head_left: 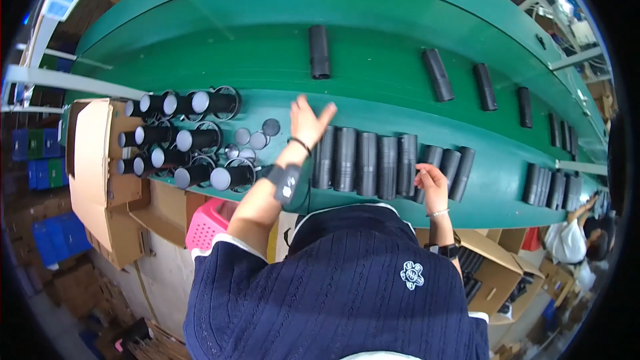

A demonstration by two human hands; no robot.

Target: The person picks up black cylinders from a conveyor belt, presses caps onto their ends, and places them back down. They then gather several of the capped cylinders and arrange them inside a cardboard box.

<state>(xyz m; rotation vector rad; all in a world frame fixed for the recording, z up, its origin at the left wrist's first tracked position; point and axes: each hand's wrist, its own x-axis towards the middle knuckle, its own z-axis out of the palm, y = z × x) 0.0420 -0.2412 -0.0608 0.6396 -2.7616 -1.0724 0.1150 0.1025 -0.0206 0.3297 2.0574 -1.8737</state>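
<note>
My left hand (310, 123) is raised over the green bench with thumb and fingers apart, holding nothing. It hovers just above the upper left end of a row of black ribbed cylinders (367, 163) lying side by side. My right hand (433, 183) is at the right part of this row, its loosely bent fingers apart. The fingertips are at the side of one black cylinder (407, 163) and partly cover another cylinder (433, 155). Further right, two more cylinders lie slightly tilted. Whether the right fingertips press on a cylinder is hard to see.
Left on the bench stand several black cups with round pale ends and ring handles (220, 137), beside loose round discs (257, 140). Separate cylinders (319, 52) lie on a darker green strip (373, 60) beyond. Cardboard boxes (93, 160) and a pink basket (208, 223) flank me; another person (568, 240) works far right.
</note>
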